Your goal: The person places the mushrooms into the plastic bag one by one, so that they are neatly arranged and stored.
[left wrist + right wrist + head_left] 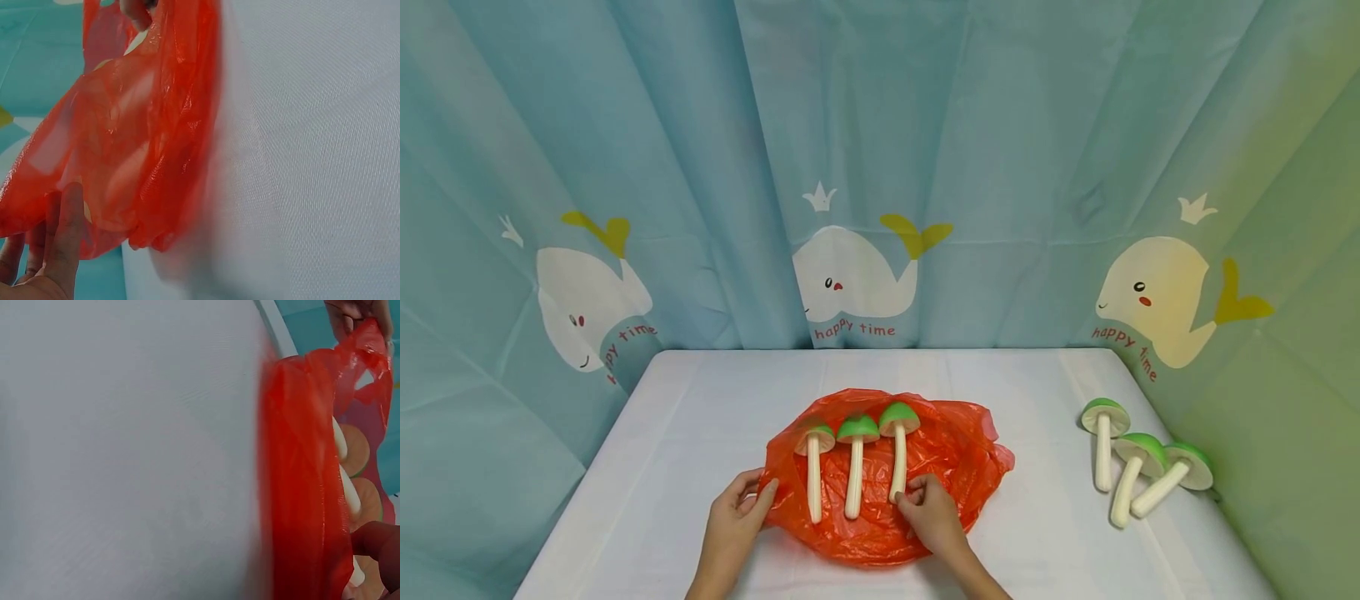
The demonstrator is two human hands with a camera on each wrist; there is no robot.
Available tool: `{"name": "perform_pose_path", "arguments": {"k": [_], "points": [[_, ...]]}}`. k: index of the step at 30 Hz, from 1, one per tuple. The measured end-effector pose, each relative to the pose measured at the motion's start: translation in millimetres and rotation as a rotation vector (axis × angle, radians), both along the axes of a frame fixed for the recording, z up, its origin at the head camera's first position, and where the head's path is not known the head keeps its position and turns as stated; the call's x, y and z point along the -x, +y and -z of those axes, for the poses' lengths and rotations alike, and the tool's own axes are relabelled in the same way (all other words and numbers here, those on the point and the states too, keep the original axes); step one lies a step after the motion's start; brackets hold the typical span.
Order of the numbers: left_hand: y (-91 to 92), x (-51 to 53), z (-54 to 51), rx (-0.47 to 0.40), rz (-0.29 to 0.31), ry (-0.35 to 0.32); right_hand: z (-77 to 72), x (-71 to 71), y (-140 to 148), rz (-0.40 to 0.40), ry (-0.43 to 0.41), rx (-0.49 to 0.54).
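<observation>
My left hand (pixel 737 512) pinches the side of the red bag (pixel 947 442) between thumb and fingers. The bag is thin, wrinkly and a bit see-through. It spreads open between my two hands.

My right hand (pixel 932 512) pinches the bottom of a stem, and that is the held mushroom (pixel 899 458). Its green cap points away from my fingers. It lies in the open bag.

Two more mushrooms are in there too. The middle mushroom (pixel 855 475) is just to the left of the one I hold. The last mushroom (pixel 814 483) is farther left, nearer to my left fingers. All three lie side by side with little gaps between them, caps up at the far side and white stems pointing back at me.

Well away to the right of my right fingers, a bunch of three mushrooms (pixel 1127 492) lies close together on the white table (pixel 1037 508). They have green caps and white stems too.

Far past my fingertips hangs a blue-green curtain (pixel 1015 125) with white whales (pixel 861 283) on it.
</observation>
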State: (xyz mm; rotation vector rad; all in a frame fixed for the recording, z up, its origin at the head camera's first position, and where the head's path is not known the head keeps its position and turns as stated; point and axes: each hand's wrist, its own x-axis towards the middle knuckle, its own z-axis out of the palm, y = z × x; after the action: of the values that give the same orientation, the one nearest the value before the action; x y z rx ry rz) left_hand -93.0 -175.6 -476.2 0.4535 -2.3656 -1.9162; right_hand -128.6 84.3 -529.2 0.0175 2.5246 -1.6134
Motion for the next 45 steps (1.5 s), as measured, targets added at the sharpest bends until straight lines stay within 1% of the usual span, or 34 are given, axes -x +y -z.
{"name": "perform_pose_path", "arguments": {"k": [4, 12, 15, 18, 21, 25, 30, 33, 37, 40, 41, 42, 45], "points": [[0.1, 0.2, -0.3, 0.013, -0.003, 0.001, 1.0, -1.4, -0.2, -0.014, 0.050, -0.053], [0.5, 0.6, 0.7, 0.004, -0.008, 0.005, 2.3, -1.5, 0.4, -0.031, 0.092, -0.098], [0.7, -0.4, 1.1, -0.013, 0.001, 0.014, 3.2, -2.5, 1.2, -0.030, 0.084, -0.086], [0.5, 0.0, 1.2, -0.026, 0.002, 0.024, 4.3, -3.4, 2.0, -0.016, 0.059, -0.045], [-0.1, 0.0, 1.3, -0.022, 0.007, 0.032, 4.2, -5.8, 3.8, 0.011, 0.051, -0.020], [-0.7, 0.1, 1.9, -0.010, 0.004, 0.033, 0.0, -8.4, 9.3, 0.059, 0.080, 0.026], [-0.7, -0.2, 2.9, 0.009, -0.004, 0.008, -9.0, -11.6, 25.6, 0.149, 0.158, 0.152], [-0.3, -0.7, 3.4, 0.014, 0.001, 0.005, -15.0, -14.3, 40.9, 0.211, 0.221, 0.166], [0.0, -0.1, 3.6, 0.022, -0.006, 0.009, -18.9, -15.4, 65.3, 0.280, 0.303, 0.131], [0.3, 0.5, 2.9, 0.035, -0.010, -0.002, -16.7, -12.6, 87.8, 0.341, 0.328, 0.088], [0.4, 0.5, 2.7, 0.041, -0.011, -0.006, -15.5, -11.3, 95.7, 0.366, 0.340, 0.054], [0.4, 0.6, 2.5, 0.043, -0.013, -0.011, -14.6, -10.2, 103.5, 0.393, 0.355, -0.001], [0.7, 0.9, 2.8, 0.040, -0.015, -0.018, -12.8, -7.7, 127.2, 0.469, 0.404, -0.204]]}}
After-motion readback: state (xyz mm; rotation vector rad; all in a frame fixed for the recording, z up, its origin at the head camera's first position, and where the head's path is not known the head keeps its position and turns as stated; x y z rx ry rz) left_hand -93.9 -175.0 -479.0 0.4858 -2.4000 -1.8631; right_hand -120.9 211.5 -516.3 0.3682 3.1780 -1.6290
